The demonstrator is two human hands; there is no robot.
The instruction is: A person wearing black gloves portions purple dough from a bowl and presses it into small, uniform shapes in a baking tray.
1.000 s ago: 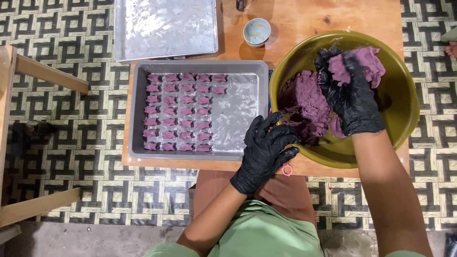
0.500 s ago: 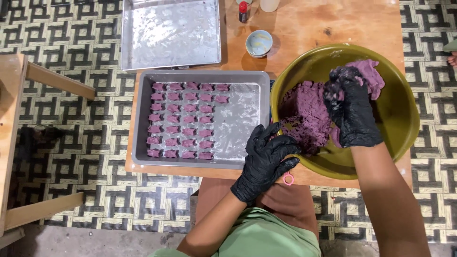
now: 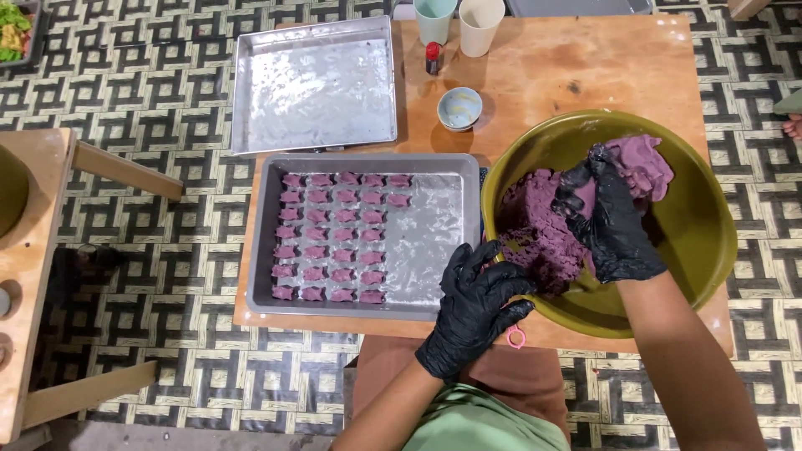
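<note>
Head view: both hands in black gloves. Right hand (image 3: 614, 221) is inside the big round olive-green bowl (image 3: 702, 242), fingers curled and clamped on a lump of purple dough (image 3: 639, 167) near the bowl's far side. More of the purple dough mass (image 3: 535, 230) lies in the bowl's left half. Left hand (image 3: 478, 305) sits at the bowl's near-left rim, fingers bent together and touching the dough edge; can't tell if it's pinching a piece. A small pink ring-shaped thing (image 3: 515, 337) lies on the wooden table (image 3: 585, 67) just beside that hand.

Left of the bowl: grey rectangular metal tray (image 3: 434, 242), touching or nearly touching the bowl, w/ rows of small purple shaped dough pieces (image 3: 334, 238) filling its left part; right part bare. Behind it a second shiny metal tray (image 3: 317, 83), no pieces in it. Also on the table's far side: small pale-blue dish (image 3: 460, 108), small red-capped bottle (image 3: 433, 58), two pale cups (image 3: 459, 21).
</note>
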